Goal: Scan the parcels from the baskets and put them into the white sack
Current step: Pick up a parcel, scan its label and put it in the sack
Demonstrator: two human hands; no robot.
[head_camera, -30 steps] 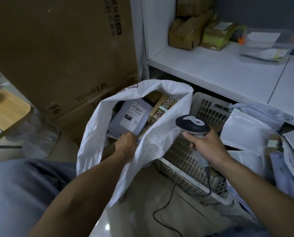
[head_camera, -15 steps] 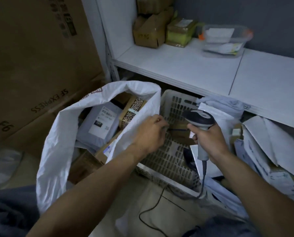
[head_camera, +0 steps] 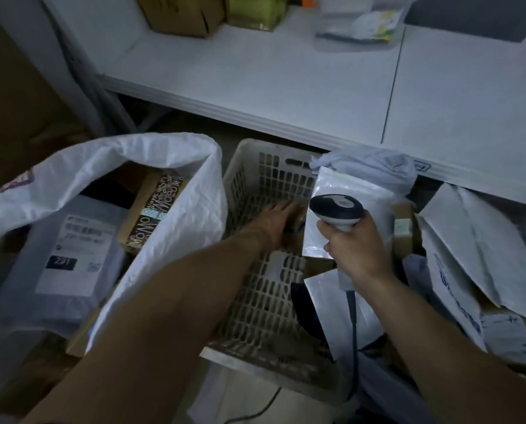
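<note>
Currently, the left hand [head_camera: 281,218] is reaching forward over the near rim of the basket [head_camera: 255,301] and into its interior, with the forearm running diagonally up from the lower left. Its fingers are lying stretched out and close together on a small brown parcel [head_camera: 296,237] near the basket's far side. No closed grip is showing, and blur is hiding the fingertips.

The right hand [head_camera: 358,252] is wrapping its fingers round the handle of the scanner [head_camera: 336,209] and holding it upright over the basket's right half, in front of the white mailers [head_camera: 350,188]. The cable [head_camera: 353,313] is hanging down from the handle.

The white sack [head_camera: 188,215] is standing open just left of the basket and touching it. It is holding a grey mailer [head_camera: 68,255] with a label and a brown box [head_camera: 154,215] with printed tape. A white shelf [head_camera: 286,81] is running above the basket.

Compared with half a second earlier, the left hand is no longer at the sack's edge by the basket rim. It is now lying deeper inside the basket with straighter fingers. The right hand is keeping the same grip on the scanner.
</note>
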